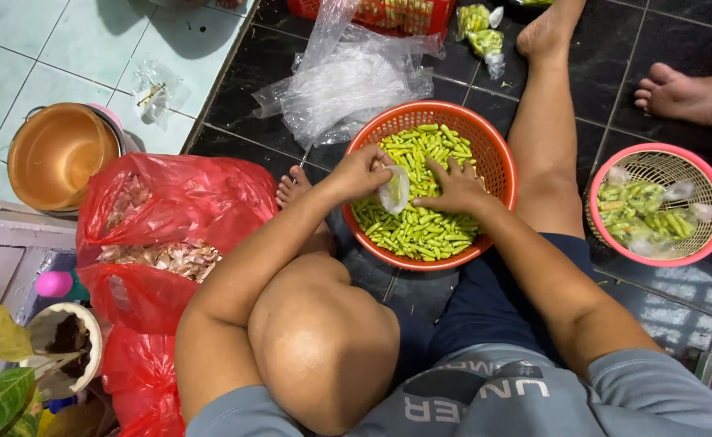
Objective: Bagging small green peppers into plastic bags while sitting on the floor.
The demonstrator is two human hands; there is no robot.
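A bent knee (324,348) fills the near view, the person sitting on the dark tiled floor (680,283). Beyond it, the left hand (362,171) pinches a small clear plastic bag (395,191) over the orange basket (497,162) of cut green beans (421,231); the right hand (457,186) lies on the beans, fingers spread, gripping nothing. The thin bag hangs limp with its mouth barely open, so beans could likely slide past and drop back.
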